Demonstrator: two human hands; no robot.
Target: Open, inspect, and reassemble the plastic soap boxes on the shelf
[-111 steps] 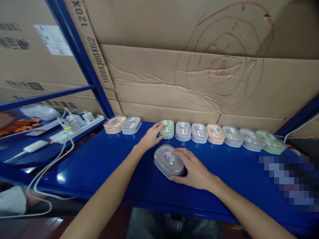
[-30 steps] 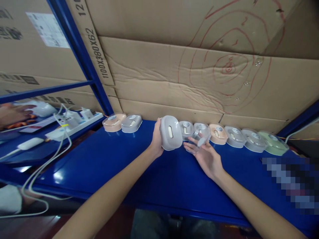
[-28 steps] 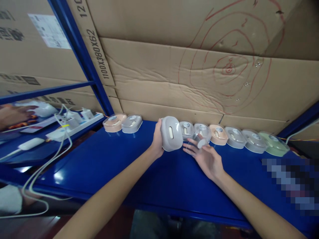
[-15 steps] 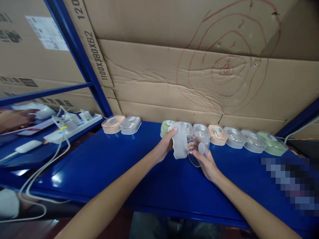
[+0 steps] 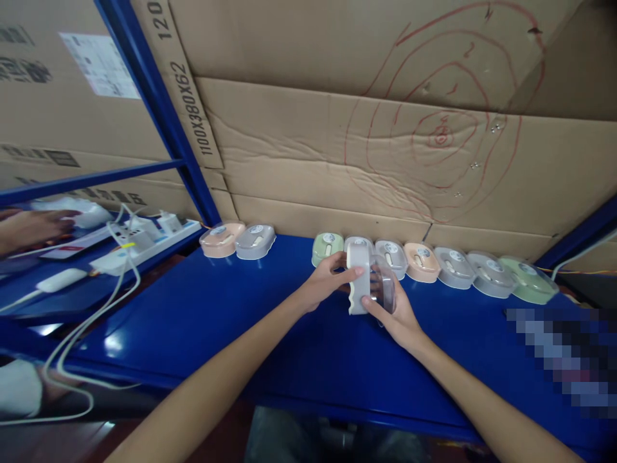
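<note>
Above the blue shelf, my left hand (image 5: 324, 283) grips the grey plastic box body (image 5: 359, 283), which is tilted on its side with its wavy edge facing left. My right hand (image 5: 398, 315) is closed around the clear plastic lid (image 5: 384, 283), its thumb reaching onto the grey body's edge. Lid and body are against each other; whether they are fastened I cannot tell. Just behind my hands stand a green lidded box (image 5: 328, 247) and a grey lidded box (image 5: 391, 257).
Along the cardboard back runs a row of lidded boxes, among them a peach box (image 5: 421, 262) and a green box (image 5: 527, 280). At left are a power strip (image 5: 144, 247), white cables (image 5: 103, 308) and another person's hand (image 5: 38, 229). A blue post (image 5: 159, 122) rises there.
The clear lid has come up against the grey body, where before they were slightly apart. My left hand has shifted right, and my right thumb now touches the body.
</note>
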